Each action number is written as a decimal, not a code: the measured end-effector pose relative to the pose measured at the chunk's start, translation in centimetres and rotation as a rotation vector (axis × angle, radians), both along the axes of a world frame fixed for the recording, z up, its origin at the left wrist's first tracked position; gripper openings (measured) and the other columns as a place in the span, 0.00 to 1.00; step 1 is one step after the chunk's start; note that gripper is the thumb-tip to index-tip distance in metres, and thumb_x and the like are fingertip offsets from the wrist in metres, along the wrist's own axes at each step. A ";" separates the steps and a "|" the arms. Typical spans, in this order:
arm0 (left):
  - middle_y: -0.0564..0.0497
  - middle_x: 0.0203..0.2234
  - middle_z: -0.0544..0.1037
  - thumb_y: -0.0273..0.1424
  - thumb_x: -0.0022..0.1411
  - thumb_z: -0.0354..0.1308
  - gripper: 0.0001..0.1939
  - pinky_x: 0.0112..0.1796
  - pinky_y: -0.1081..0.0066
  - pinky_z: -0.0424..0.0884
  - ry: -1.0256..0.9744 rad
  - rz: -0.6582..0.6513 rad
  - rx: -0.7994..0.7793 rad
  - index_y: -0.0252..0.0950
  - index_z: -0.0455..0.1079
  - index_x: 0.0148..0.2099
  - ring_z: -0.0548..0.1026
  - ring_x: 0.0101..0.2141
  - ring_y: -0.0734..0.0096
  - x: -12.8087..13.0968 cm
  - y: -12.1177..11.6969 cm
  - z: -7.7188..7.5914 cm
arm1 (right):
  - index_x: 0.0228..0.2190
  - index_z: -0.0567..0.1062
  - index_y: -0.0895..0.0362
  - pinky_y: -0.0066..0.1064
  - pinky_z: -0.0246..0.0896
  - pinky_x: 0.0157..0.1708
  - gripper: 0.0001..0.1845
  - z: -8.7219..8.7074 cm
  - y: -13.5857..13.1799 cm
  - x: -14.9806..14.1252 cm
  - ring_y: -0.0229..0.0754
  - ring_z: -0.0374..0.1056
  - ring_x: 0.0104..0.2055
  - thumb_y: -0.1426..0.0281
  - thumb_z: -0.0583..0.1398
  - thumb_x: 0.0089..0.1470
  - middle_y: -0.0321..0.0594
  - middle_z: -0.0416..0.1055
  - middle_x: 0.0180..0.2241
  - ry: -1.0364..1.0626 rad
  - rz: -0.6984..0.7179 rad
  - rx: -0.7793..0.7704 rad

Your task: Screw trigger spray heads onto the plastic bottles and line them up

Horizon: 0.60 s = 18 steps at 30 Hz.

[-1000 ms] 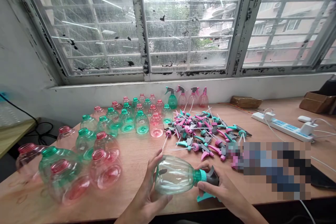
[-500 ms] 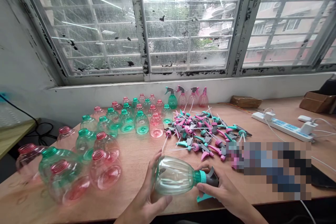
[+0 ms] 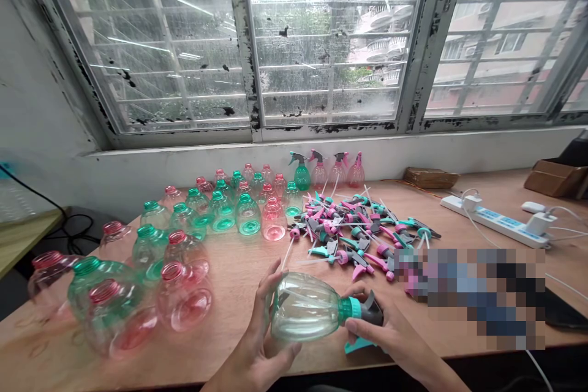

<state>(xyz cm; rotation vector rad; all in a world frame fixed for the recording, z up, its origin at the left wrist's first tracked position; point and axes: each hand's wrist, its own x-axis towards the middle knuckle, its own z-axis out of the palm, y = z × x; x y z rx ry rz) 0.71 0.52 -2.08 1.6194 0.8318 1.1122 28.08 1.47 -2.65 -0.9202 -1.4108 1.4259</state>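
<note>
A clear green spray bottle (image 3: pixel 307 307) lies sideways between my hands, above the table's front edge. My left hand (image 3: pixel 261 334) cradles its base, thumb below and fingers behind. At the neck, my right hand (image 3: pixel 383 324) is closed round the turquoise collar and grey spray head (image 3: pixel 370 311). The turquoise trigger (image 3: pixel 359 346) points down under my right fingers. Behind the bottle lies a heap of loose spray heads (image 3: pixel 353 226) in pink, turquoise and grey, with white tubes. Headless pink and green bottles (image 3: pixel 184 297) stand to the left.
Several bottles with spray heads (image 3: pixel 318 171) stand by the wall under the window. A white power strip (image 3: pixel 496 220) with plugs and cables lies at the right. Brown boxes (image 3: pixel 429 178) sit further back. A blurred patch covers part of the right front.
The fingers of my left hand have shifted slightly at the bottle's base. The bottle and my right hand stay almost in the same place.
</note>
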 end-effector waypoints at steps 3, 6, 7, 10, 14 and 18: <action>0.45 0.75 0.39 0.38 0.68 0.62 0.47 0.69 0.40 0.37 0.050 -0.058 -0.031 0.58 0.33 0.74 0.41 0.74 0.45 -0.3 0.1 0.4 | 0.44 0.73 0.56 0.38 0.71 0.37 0.24 -0.1 0.0 0.0 0.47 0.76 0.31 0.54 0.71 0.55 0.34 0.79 0.26 0.002 -0.004 -0.006; 0.49 0.76 0.32 0.36 0.67 0.63 0.45 0.70 0.43 0.37 0.107 -0.060 -0.024 0.57 0.38 0.74 0.37 0.74 0.44 -0.5 0.2 0.5 | 0.44 0.73 0.56 0.40 0.71 0.38 0.23 0.0 -0.1 0.1 0.47 0.76 0.31 0.54 0.71 0.55 0.35 0.79 0.26 -0.005 -0.008 -0.013; 0.51 0.76 0.29 0.36 0.67 0.63 0.43 0.70 0.43 0.39 0.105 -0.054 -0.023 0.57 0.41 0.74 0.37 0.74 0.43 -0.5 0.3 0.5 | 0.43 0.73 0.55 0.40 0.71 0.38 0.23 0.0 -0.1 0.1 0.48 0.76 0.31 0.54 0.71 0.55 0.35 0.79 0.26 -0.005 -0.008 -0.013; 0.54 0.75 0.27 0.38 0.68 0.62 0.39 0.69 0.46 0.50 0.029 -0.053 -0.048 0.59 0.44 0.73 0.41 0.73 0.42 -0.3 0.2 0.2 | 0.44 0.72 0.55 0.41 0.71 0.38 0.24 0.1 -0.1 0.1 0.48 0.76 0.31 0.54 0.70 0.55 0.34 0.79 0.26 -0.007 -0.012 -0.005; 0.50 0.75 0.39 0.39 0.71 0.59 0.39 0.67 0.49 0.56 -0.039 -0.116 -0.097 0.59 0.39 0.73 0.50 0.72 0.45 -0.1 0.1 0.1 | 0.44 0.72 0.55 0.39 0.70 0.38 0.23 0.1 -0.1 0.1 0.47 0.76 0.31 0.54 0.70 0.56 0.34 0.79 0.25 -0.006 -0.012 -0.005; 0.44 0.73 0.52 0.39 0.71 0.59 0.42 0.67 0.48 0.57 -0.021 -0.140 -0.124 0.56 0.33 0.75 0.60 0.68 0.46 -0.2 0.0 0.4 | 0.45 0.72 0.55 0.36 0.70 0.37 0.23 -0.1 -0.1 0.0 0.45 0.76 0.30 0.55 0.70 0.56 0.32 0.78 0.25 0.026 -0.002 -0.014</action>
